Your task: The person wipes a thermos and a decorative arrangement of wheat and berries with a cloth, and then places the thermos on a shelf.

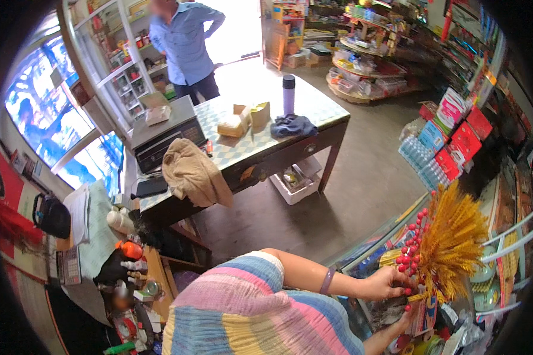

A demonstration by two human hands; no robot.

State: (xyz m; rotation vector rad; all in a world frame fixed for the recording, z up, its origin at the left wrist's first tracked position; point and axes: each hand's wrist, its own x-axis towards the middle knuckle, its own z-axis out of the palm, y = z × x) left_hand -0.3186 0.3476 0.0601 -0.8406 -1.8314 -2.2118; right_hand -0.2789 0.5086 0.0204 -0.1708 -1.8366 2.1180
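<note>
My left hand (384, 284), with a purple bangle on its wrist, reaches in from the left of the wheat. Its fingers are closed around the stem of a red berry spray (411, 253). Right beside the spray, a thick bunch of golden dried wheat ears (455, 239) fans upward. Lower down, my right hand (404, 320) is close to the base of the bunch, near a small printed box (423, 313). The fingers of that hand are mostly hidden, so what it grips is unclear.
A glass-topped counter (359, 266) holds mixed goods around the bunch. Pale curved prongs (511, 242) jut in at right. Beyond stands a checked-top table (231, 153) with a purple flask (288, 95) and brown cloth (195, 171). A person in a blue shirt (182, 44) stands behind it.
</note>
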